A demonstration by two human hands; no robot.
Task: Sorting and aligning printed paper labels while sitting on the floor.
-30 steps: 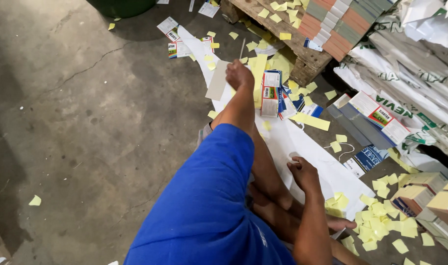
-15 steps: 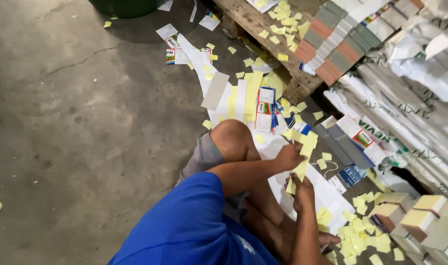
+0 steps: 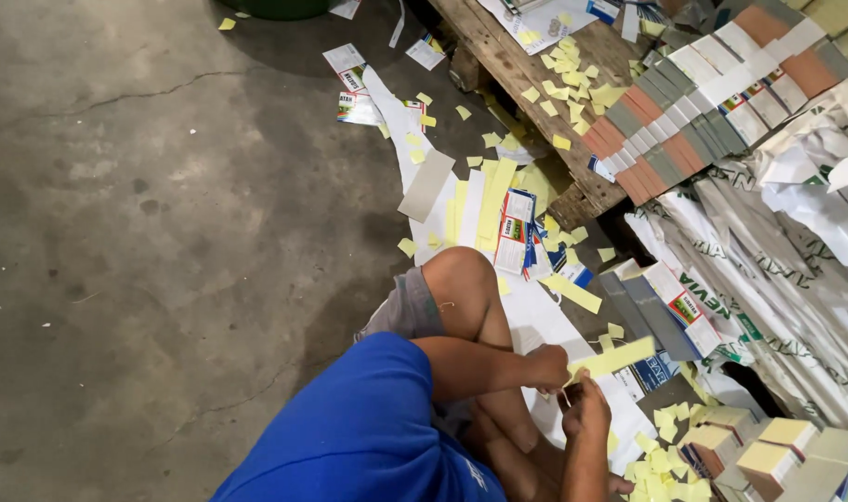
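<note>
Now the person sits on the concrete floor with one knee bent up, and both hands have come close together in front of the body. A second ago the left arm was stretched far out toward the flat printed cartons and the other hand was low by the leg. Half a second ago a yellow strip was already coming in near the hands. The left hand and the right hand now meet at the near end of a long yellow paper strip, which points up and to the right. The fingers of both hands are curled and pressed together on that end, so I judge they are pinching the strip, and the work has gone from reaching to handling. Small yellow scraps lie in a heap just to the right of the hands. To the right stand stacked folded cartons on a wooden pallet, and white printed sacks crowd that side, so there is little room there. To the left the floor is wide and bare, with room to move.
</note>
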